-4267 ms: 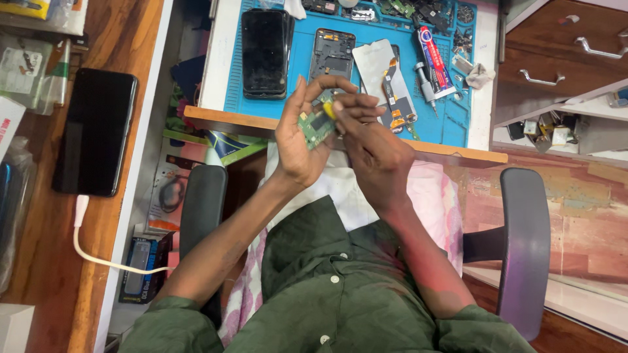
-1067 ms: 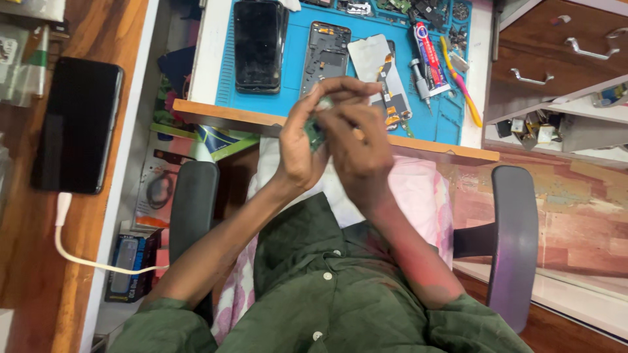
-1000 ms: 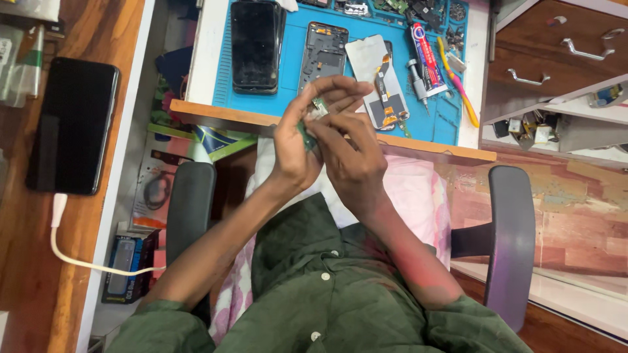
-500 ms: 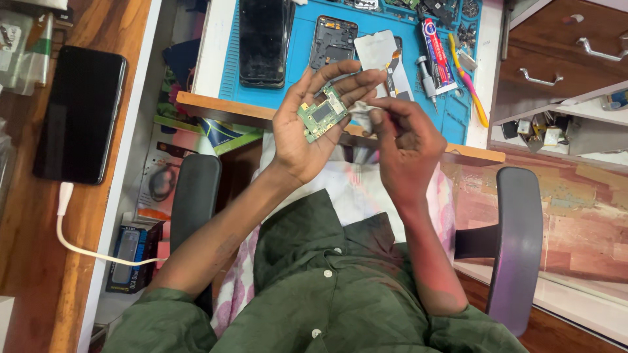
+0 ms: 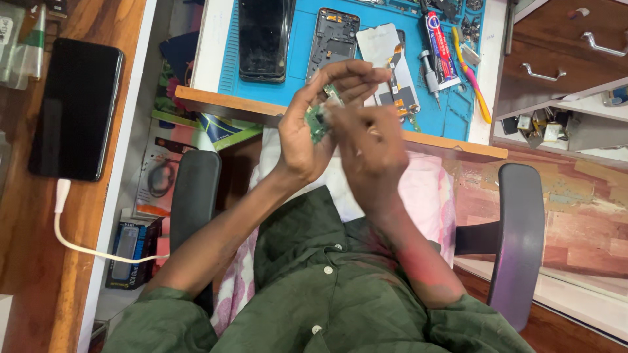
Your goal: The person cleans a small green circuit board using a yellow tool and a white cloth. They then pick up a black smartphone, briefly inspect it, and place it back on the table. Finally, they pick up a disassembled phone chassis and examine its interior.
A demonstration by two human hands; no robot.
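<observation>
Where the fingers [image 5: 353,78] of the left hand [image 5: 314,127] curl round it, one small green circuit board [image 5: 318,119] sits edge-on, pinched between thumb and fingertips above the person's lap, just near of the desk's edge. One right hand [image 5: 373,147] presses against the board from the right, its fingers drawn narrow and close together at the board's face (whether they pinch a tool or only the board, I cannot tell, since the back of the hand hides the tips). Both hands touch at the board.

Farther out lies one blue work mat [image 5: 301,39] on the white desk [image 5: 208,39]. On it I count one dark phone [image 5: 263,38] face up at the left, one opened phone frame [image 5: 332,40] beside it, one pale screen panel [image 5: 386,52] with a flex cable just right of that, one red-and-white tube [image 5: 439,47], one small screwdriver [image 5: 428,72] and one yellow-and-pink tool [image 5: 472,88] at the far right. The raised hands cover the near edge of the mat and part of the panel.

Two chair armrests flank the lap: one at the left [image 5: 195,209], one at the right [image 5: 517,242]. On the wooden side surface [image 5: 26,222] at far left lies one more black phone [image 5: 77,108], with one white cable [image 5: 78,245] plugged in. Two metal drawer handles [image 5: 598,44] show at the far right.
</observation>
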